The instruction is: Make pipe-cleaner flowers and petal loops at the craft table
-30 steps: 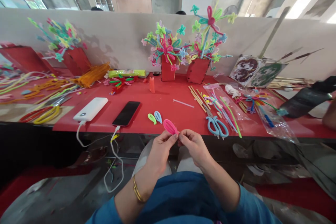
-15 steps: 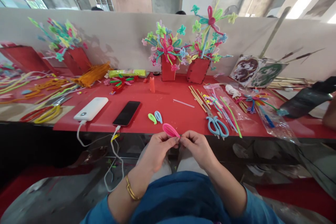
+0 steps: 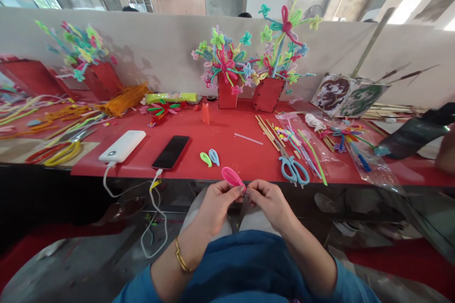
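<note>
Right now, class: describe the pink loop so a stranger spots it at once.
Start at the red table, middle of its near edge. There the left hand and right hand pinch the pink loop. Only it is held: the green loop and blue loop lie loose on the table.

We look from a single camera worn on our own head, facing forward and down. Our left hand and right hand sit close below, the long red-topped work table just beyond, and the white partition wall farthest.
</note>
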Demonstrator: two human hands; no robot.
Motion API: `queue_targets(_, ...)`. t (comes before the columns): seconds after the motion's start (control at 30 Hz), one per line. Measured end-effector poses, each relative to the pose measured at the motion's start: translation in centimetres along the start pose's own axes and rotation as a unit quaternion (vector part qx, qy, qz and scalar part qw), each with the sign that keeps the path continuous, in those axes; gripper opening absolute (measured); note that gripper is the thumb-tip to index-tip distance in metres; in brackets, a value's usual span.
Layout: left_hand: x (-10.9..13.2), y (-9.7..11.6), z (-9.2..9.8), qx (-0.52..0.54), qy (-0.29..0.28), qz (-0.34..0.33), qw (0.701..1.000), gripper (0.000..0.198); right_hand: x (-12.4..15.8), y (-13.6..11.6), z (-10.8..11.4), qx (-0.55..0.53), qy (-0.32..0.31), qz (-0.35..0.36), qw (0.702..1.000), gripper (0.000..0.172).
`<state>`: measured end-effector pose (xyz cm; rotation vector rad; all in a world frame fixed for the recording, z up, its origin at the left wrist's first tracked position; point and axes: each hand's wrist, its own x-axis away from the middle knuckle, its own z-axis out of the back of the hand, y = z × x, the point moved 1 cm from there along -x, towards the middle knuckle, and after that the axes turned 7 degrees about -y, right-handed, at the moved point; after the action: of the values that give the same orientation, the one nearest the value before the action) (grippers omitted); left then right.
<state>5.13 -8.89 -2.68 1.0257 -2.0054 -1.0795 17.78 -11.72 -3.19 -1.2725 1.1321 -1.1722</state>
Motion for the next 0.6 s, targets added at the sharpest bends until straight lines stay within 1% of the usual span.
queue_targets(0.17, 0.13, 0.04, 0.34, -0.026, -0.002, 0.023, 0.999, 0.007, -0.04, 0.42, -0.06, -0.040, -0.015, -0.032, 0.999, 0.017)
queue_targets(0.27, 0.03, 0.01, 0.47, -0.013, 0.008, 0.020, 1.000, 0.008, 0.01, 0.54, -0.09, -0.034, -0.007, -0.036, 0.999, 0.015)
queue_targets(0.33, -0.08, -0.01, 0.57, 0.022, 0.023, 0.015, 0.999, 0.008, 0.07, 0.45, -0.01, -0.001, 0.011, -0.018, 1.000, 0.013)
queue_targets(0.43, -0.18, -0.11, 0.68, 0.071, 0.044, 0.014, 0.996, 0.008, 0.15, 0.09, 0.14, 0.093, 0.044, 0.021, 0.994, 0.010)
queue_targets(0.53, -0.13, -0.27, 0.49, 0.109, 0.042, 0.014, 0.993, 0.007, 0.12, -0.28, 0.05, 0.179, 0.075, 0.060, 0.979, 0.011)
queue_targets(0.6, -0.05, -0.40, 0.20, 0.130, 0.038, 0.015, 0.991, 0.006, -0.02, -0.27, -0.27, 0.206, 0.094, 0.075, 0.971, 0.012)
